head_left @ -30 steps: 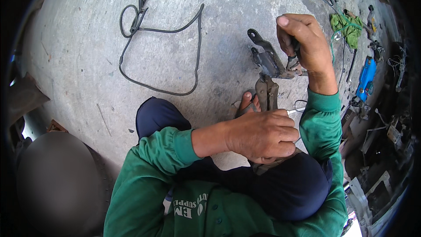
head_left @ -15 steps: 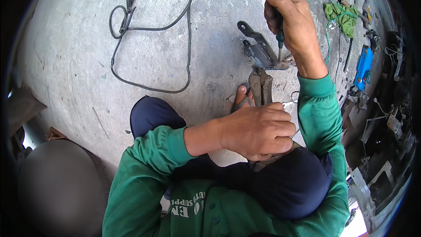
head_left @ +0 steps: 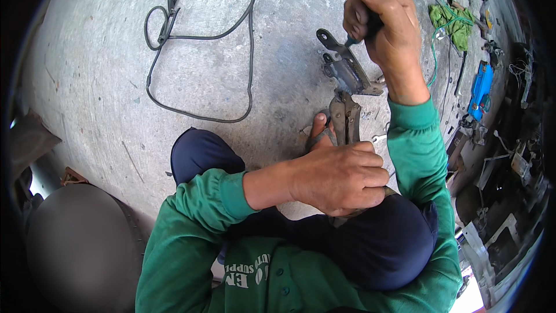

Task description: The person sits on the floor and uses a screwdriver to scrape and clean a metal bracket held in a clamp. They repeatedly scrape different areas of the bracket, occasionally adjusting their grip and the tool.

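Note:
My left hand (head_left: 341, 178) is closed round the handles of worn locking pliers (head_left: 345, 117), just in front of my knee. Their jaws meet the near end of a dark metal bracket (head_left: 350, 73), which has a long arm with a hole at its far end. Above the bracket, my right hand (head_left: 395, 32) grips a screwdriver (head_left: 372, 23) by its dark handle. The tool points down and left toward the bracket's arm; I cannot tell whether its tip touches, since the shaft is mostly hidden.
A foot in a sandal (head_left: 319, 133) is beside the pliers, with a wrench (head_left: 379, 138) to their right. A black cable (head_left: 250, 52) loops over the concrete at left. Rightward lie a green cloth (head_left: 458, 26), a blue tool (head_left: 480, 90) and scattered metal parts (head_left: 515, 165).
The screwdriver has lifted off the bracket's right end and swung so its shaft points left toward the bracket's arm. My left hand and the pliers have barely moved.

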Available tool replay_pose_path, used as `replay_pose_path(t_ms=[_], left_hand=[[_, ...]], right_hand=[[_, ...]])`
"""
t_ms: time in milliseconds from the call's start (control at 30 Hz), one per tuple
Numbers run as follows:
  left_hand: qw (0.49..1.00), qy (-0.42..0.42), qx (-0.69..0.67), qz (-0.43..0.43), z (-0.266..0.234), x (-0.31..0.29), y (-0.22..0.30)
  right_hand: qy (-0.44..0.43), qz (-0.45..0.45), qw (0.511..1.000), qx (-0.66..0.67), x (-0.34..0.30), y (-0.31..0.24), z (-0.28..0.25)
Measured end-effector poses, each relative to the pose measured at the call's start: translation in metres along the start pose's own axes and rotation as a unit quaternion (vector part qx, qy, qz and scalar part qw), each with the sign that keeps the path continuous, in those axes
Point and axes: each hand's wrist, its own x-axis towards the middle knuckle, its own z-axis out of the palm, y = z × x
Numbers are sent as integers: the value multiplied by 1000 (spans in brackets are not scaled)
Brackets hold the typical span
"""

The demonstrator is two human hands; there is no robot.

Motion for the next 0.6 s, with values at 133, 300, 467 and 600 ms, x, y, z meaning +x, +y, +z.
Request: replay_pose_path(t_ms=[133, 300, 467, 600], left_hand=[[1000, -10, -11, 0, 3, -3, 0], [1000, -7, -3, 4, 1, 2, -1], [1000, 13, 0, 2, 1, 1, -2], [1000, 20, -5, -3, -2, 5, -5]], right_hand=[[-17, 94, 993, -70, -21, 5, -3], [-7, -64, 994, 84, -12, 6, -15], [-29, -76, 995, 66, -77, 12, -34], [11, -4, 996, 87, -96, -3, -57]])
